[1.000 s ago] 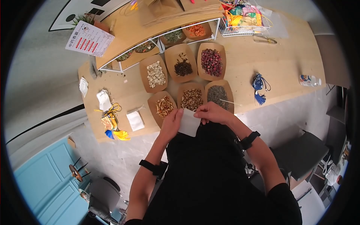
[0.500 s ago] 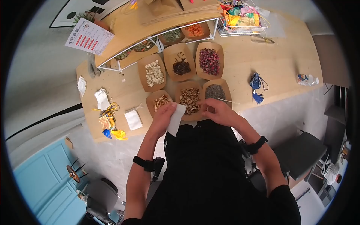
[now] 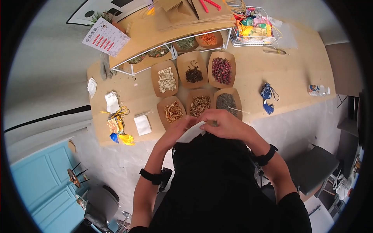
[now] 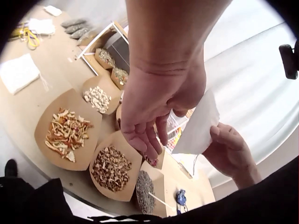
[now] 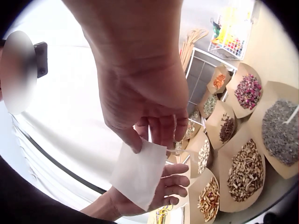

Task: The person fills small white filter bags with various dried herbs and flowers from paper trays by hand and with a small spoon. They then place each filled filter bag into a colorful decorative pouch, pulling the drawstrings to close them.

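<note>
A small white pouch point(image 5: 140, 172) with a drawstring is held up in front of the torso, over the table's front edge. My right hand point(image 3: 229, 124) pinches it near its upper edge, the thumb point(image 5: 135, 141) lying on the cloth. My left hand point(image 3: 176, 131) is against the pouch's other side, its thumb mostly hidden behind the cloth in the right wrist view. The left fingers point(image 5: 176, 180) are spread and loosely extended beside the pouch. Just beyond the hands are paper trays of orange-brown dried peel point(image 3: 173, 112), brown chopped herb point(image 3: 200, 105) and grey herb point(image 3: 226, 103) with a white stick.
Trays of pale slices point(image 3: 167, 79), dark cloves point(image 3: 193, 74) and rosebuds point(image 3: 221, 71) sit behind. White pouches point(image 3: 143, 124) and tasselled sachets point(image 3: 116, 123) lie left, a blue sachet point(image 3: 267, 93) and a bottle point(image 3: 318, 90) right. A wire basket point(image 3: 254, 37) stands behind.
The right hand came off the pouch half a second ago and now pinches it again. The left hand has moved right with the pouch, which has turned to a slant.
</note>
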The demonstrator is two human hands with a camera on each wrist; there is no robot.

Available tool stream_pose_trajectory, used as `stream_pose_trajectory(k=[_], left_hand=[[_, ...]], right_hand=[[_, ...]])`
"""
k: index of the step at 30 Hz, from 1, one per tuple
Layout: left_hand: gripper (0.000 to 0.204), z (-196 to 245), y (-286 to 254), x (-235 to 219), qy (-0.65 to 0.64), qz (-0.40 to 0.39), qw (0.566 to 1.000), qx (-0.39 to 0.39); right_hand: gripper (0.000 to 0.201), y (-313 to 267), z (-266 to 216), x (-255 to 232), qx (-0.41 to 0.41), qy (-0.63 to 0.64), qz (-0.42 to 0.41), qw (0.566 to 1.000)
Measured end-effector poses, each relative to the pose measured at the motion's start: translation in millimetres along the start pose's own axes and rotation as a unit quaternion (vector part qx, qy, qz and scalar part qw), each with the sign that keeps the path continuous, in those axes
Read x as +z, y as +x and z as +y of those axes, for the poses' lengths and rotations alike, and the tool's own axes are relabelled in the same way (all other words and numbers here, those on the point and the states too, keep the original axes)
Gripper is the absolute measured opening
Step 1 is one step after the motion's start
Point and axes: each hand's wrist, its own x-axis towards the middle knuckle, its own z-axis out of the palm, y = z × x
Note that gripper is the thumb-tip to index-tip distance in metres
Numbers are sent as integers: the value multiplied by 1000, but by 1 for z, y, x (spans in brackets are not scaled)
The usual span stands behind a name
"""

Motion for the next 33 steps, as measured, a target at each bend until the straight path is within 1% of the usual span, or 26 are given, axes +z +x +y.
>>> stream_pose_trajectory(k=[1, 2, 3, 4, 6, 7, 8, 10, 11, 12, 14, 15, 16, 17, 18, 19, 20, 21, 22, 24, 25, 27, 28, 30, 31, 33], left_hand=[[42, 1, -6, -6, -18, 51, 998, 44], [43, 4, -11, -8, -35, 102, 990, 89], [35, 9, -19, -5, -11, 123, 985, 117], [35, 15, -25, 2, -13, 125, 985, 118], [25, 22, -35, 16, 158, 129, 969, 141], [20, 15, -33, 12, 197, 151, 957, 151], [20, 9, -33, 10, 196, 159, 956, 151], [13, 2, -37, 5, 62, 208, 965, 148], [9, -1, -42, 1, 37, 215, 964, 152], [9, -4, -48, -3, 36, 218, 963, 153], [8, -11, -63, -16, -47, 247, 955, 157], [8, -16, -70, -26, -45, 253, 954, 158], [10, -24, -78, -38, -65, 285, 944, 153], [11, -34, -86, -51, -84, 315, 934, 148], [11, -47, -93, -65, -82, 317, 934, 145], [11, -63, -98, -80, -69, 364, 919, 134], [11, -81, -101, -97, -55, 408, 903, 123], [12, -102, -100, -116, -40, 427, 896, 111], [12, -117, -97, -133, -41, 425, 898, 111], [15, -138, -93, -158, 32, 462, 882, 89], [18, -134, -88, -159, 24, 463, 880, 99], [18, -141, -70, -171, 29, 453, 885, 107], [19, -136, -63, -173, 38, 447, 886, 119], [21, -127, -54, -177, 21, 431, 895, 115], [22, -124, -51, -180, 17, 429, 896, 111], [22, -128, -46, -188, 13, 423, 900, 107]], right_hand=[[17, 1, -1, 1, -3, 1, 0, 1000], [16, 2, -1, 1, -21, -55, 8, 998], [15, 3, -1, 2, -38, -112, 16, 993], [15, 3, -1, 3, -39, -113, 14, 993], [17, 8, -5, 9, -38, -106, -7, 994], [17, 11, -6, 12, -43, -107, -13, 993], [17, 14, -8, 15, -41, -120, -16, 992], [17, 19, -9, 21, -40, -133, -21, 990], [17, 21, -9, 25, -26, -94, -28, 995], [17, 24, -8, 28, -12, -54, -36, 998], [18, 30, -2, 36, -5, -63, -45, 997], [18, 33, 2, 41, 6, -70, -50, 996], [18, 35, 5, 47, 2, -65, -52, 997], [21, 35, 10, 53, -4, -86, -13, 996], [23, 35, 12, 58, -7, -108, 27, 994], [23, 33, 9, 61, -7, -106, 27, 994], [27, 29, 3, 62, 24, -91, 54, 994], [30, 26, 0, 63, 56, -76, 82, 992], [30, 21, 4, 65, 58, -76, 84, 992], [36, 7, 18, 70, 157, -70, 115, 978], [36, -1, 23, 75, 164, -71, 116, 977], [34, -17, 30, 85, 220, -37, 158, 962], [34, -25, 35, 91, 225, -39, 162, 960], [35, -44, 48, 104, 286, 37, 198, 937], [35, -51, 51, 109, 291, 34, 203, 934], [35, -65, 57, 120, 320, 97, 245, 910]])
